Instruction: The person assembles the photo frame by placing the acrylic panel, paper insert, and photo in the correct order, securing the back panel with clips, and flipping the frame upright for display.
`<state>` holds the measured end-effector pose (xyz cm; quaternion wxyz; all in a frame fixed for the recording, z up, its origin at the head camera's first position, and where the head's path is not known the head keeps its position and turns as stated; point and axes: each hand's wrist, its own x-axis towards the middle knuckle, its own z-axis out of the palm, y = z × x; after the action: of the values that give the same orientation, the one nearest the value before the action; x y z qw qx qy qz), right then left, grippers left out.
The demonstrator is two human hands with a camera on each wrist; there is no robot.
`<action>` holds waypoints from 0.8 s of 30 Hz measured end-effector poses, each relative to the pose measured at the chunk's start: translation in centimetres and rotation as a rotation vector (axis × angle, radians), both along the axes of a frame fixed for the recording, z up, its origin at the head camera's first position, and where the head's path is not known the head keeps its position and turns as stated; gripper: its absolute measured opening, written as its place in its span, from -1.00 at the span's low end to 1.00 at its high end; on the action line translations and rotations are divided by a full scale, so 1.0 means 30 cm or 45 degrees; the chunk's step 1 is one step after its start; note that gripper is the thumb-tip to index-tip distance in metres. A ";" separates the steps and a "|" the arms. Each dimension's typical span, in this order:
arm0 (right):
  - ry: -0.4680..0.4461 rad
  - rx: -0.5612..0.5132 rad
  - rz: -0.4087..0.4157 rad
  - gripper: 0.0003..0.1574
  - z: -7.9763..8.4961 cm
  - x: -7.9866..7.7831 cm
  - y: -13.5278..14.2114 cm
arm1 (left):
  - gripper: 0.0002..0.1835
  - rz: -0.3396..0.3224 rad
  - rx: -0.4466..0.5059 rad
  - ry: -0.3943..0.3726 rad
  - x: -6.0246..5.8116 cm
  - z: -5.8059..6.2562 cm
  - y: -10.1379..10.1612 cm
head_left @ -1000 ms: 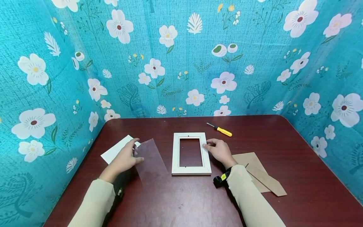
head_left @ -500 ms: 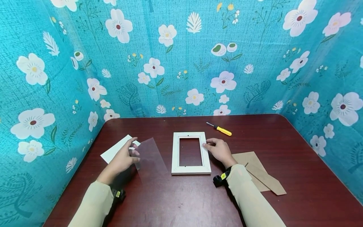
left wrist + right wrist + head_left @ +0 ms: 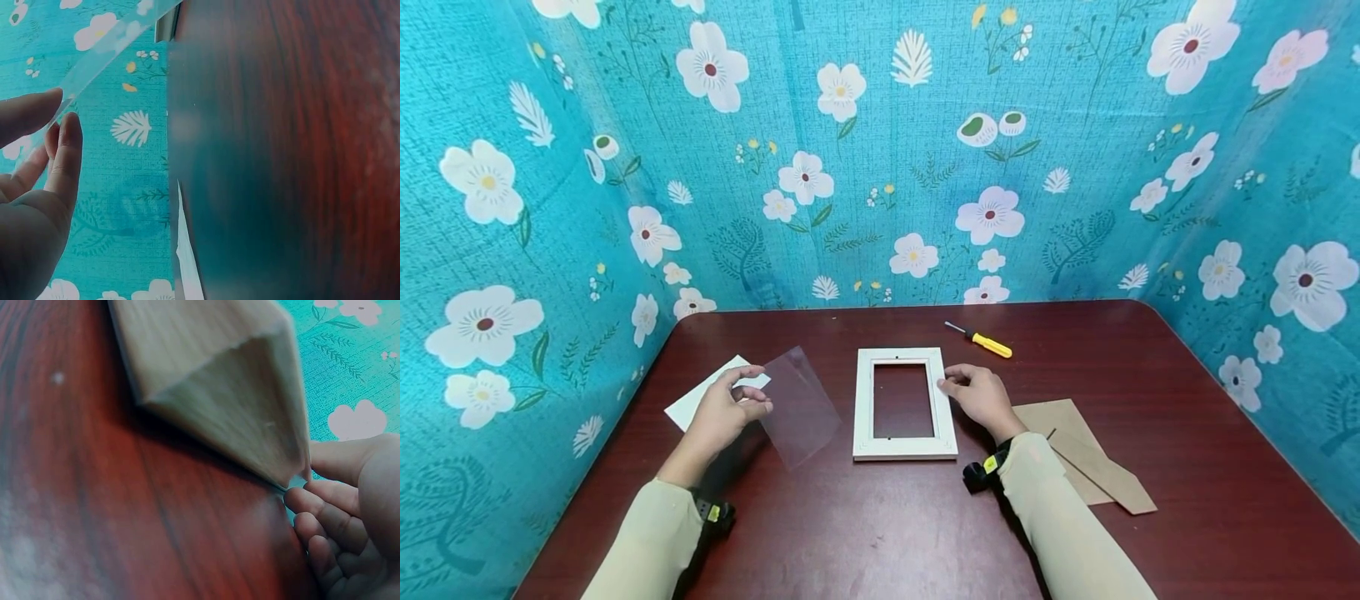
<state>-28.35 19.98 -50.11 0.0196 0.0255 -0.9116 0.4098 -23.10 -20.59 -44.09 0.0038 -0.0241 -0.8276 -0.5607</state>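
Observation:
Between thumb and fingertips, my left hand point(image 3: 718, 418) pinches the left edge of a clear plastic sheet point(image 3: 801, 408), held tilted above the table. The left wrist view shows the sheet point(image 3: 103, 59) nearly edge-on, with the thumb on one side and the fingers on the other. In the middle lies a white picture frame point(image 3: 865, 400) with an open centre. My right hand point(image 3: 981, 400) holds its right side, the thumb at the upper face. Up close in the right wrist view, the frame's side point(image 3: 225, 400) meets the thumb and curled fingers point(image 3: 331, 512).
Behind the left hand lies a white card point(image 3: 703, 392). A yellow-handled screwdriver point(image 3: 988, 343) is at the back, right of the frame. A brown backing board with a folded stand point(image 3: 1075, 433) lies beside the right forearm. Floral curtains point(image 3: 850, 208) border the dark red table point(image 3: 865, 533).
The left hand has tipped the clear sheet up, its near edge swinging off the table, and has shifted slightly left. The right hand and the frame stay where they were.

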 end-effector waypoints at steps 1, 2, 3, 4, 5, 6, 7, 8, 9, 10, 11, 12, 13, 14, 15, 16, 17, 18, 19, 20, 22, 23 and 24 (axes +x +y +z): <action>0.000 -0.003 0.001 -0.55 0.000 0.001 0.000 | -0.40 0.013 -0.006 -0.002 0.002 0.000 0.001; -0.001 -0.006 0.001 -0.55 -0.001 0.001 0.000 | -0.45 0.030 -0.008 -0.002 0.003 -0.001 0.005; -0.003 -0.007 0.000 -0.55 -0.001 0.001 0.001 | -0.49 0.046 -0.013 0.002 0.003 -0.001 0.008; -0.005 -0.006 -0.001 -0.55 -0.002 0.001 0.001 | -0.52 0.055 -0.026 0.018 0.002 -0.003 0.010; -0.009 -0.006 -0.002 -0.55 -0.002 0.000 0.002 | -0.55 0.065 -0.045 0.036 0.001 -0.004 0.012; -0.012 -0.006 -0.004 -0.55 -0.003 -0.001 0.002 | -0.57 0.073 -0.067 0.058 0.000 -0.004 0.013; -0.011 -0.001 -0.006 -0.55 -0.004 -0.004 0.003 | -0.60 0.080 -0.087 0.085 -0.002 -0.004 0.015; -0.008 0.002 -0.008 -0.55 -0.003 -0.007 0.004 | -0.61 0.089 -0.095 0.110 -0.005 -0.003 0.017; -0.003 0.004 -0.009 -0.55 -0.002 -0.010 0.005 | -0.63 0.097 -0.110 0.136 -0.007 -0.002 0.018; 0.002 0.003 -0.010 -0.55 0.001 -0.012 0.005 | -0.64 0.101 -0.117 0.161 -0.009 0.000 0.019; 0.008 0.000 -0.010 -0.55 0.003 -0.014 0.005 | -0.65 0.104 -0.123 0.179 -0.010 0.003 0.020; 0.014 0.001 -0.010 -0.55 0.006 -0.015 0.006 | -0.67 0.106 -0.126 0.196 -0.011 0.005 0.020; 0.018 0.003 -0.012 -0.56 0.008 -0.016 0.006 | -0.69 0.110 -0.129 0.208 -0.011 0.008 0.021; 0.019 0.000 -0.013 -0.56 0.011 -0.016 0.006 | -0.71 0.112 -0.125 0.212 -0.011 0.009 0.021; 0.016 -0.002 -0.015 -0.56 0.013 -0.015 0.005 | -0.73 0.114 -0.122 0.212 -0.011 0.011 0.021; 0.014 0.000 -0.014 -0.56 0.012 -0.014 0.005 | -0.73 0.111 -0.113 0.207 -0.010 0.011 0.020; 0.010 0.005 -0.015 -0.56 0.010 -0.013 0.006 | -0.73 0.112 -0.104 0.200 -0.009 0.011 0.020; 0.006 0.007 -0.014 -0.56 0.008 -0.011 0.006 | -0.72 0.115 -0.096 0.195 -0.009 0.011 0.020; 0.004 0.010 -0.016 -0.56 0.004 -0.011 0.005 | -0.71 0.116 -0.080 0.189 -0.009 0.009 0.019; 0.003 0.013 -0.017 -0.56 0.000 -0.010 0.004 | -0.69 0.112 -0.063 0.186 -0.008 0.007 0.019; 0.006 0.017 -0.013 -0.56 -0.008 -0.008 0.003 | -0.66 0.106 -0.038 0.189 -0.008 0.003 0.018; 0.008 0.016 -0.015 -0.56 -0.012 -0.008 0.002 | -0.65 0.104 -0.024 0.190 -0.009 0.001 0.017; 0.010 0.014 -0.015 -0.56 -0.016 -0.007 0.002 | -0.64 0.099 -0.015 0.191 -0.010 -0.001 0.017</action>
<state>-28.55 20.03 -50.58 0.0256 0.0218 -0.9140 0.4044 -23.39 -20.09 -44.11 0.0875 -0.0339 -0.8285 -0.5520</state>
